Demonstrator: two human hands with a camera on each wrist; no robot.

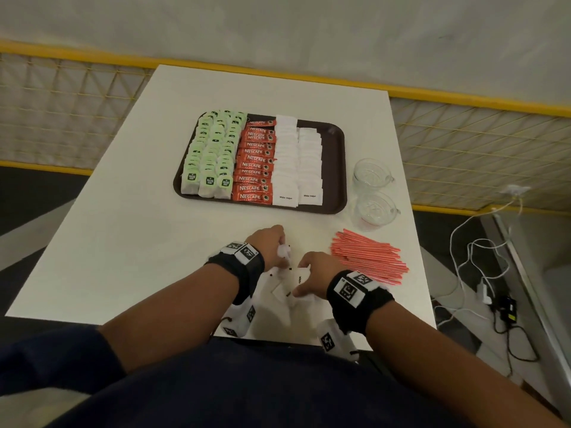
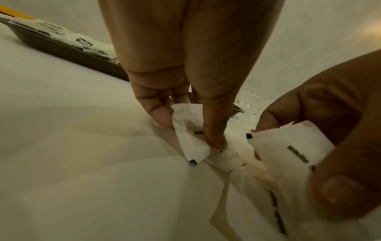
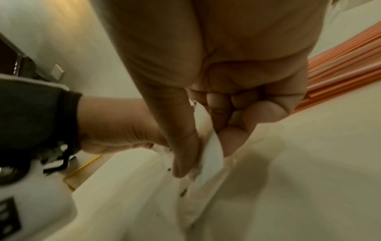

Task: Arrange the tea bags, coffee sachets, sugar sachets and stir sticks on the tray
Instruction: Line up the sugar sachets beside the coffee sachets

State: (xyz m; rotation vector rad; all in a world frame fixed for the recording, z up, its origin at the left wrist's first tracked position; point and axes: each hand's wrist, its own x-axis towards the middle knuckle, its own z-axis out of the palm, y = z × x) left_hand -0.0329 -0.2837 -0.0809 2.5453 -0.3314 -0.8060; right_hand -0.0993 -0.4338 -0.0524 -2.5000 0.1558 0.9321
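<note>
Now the left hand (image 1: 269,242) and right hand (image 1: 315,273) each pinch white sugar sachets (image 2: 191,138) near the tray (image 1: 335,168).

We read "NESCAFE CLASSIC" on the red coffee sachets (image 1: 254,162) stacked mid-frame on the dark brown tray (image 1: 335,168). The two nearest white paper sugar sachets (image 1: 285,196) there say "White Sugar". Dark labels on the green-tagged tea bags (image 1: 210,156) are too small for us.

Two glass cups (image 1: 372,193) on white table (image 1: 129,230).
</note>
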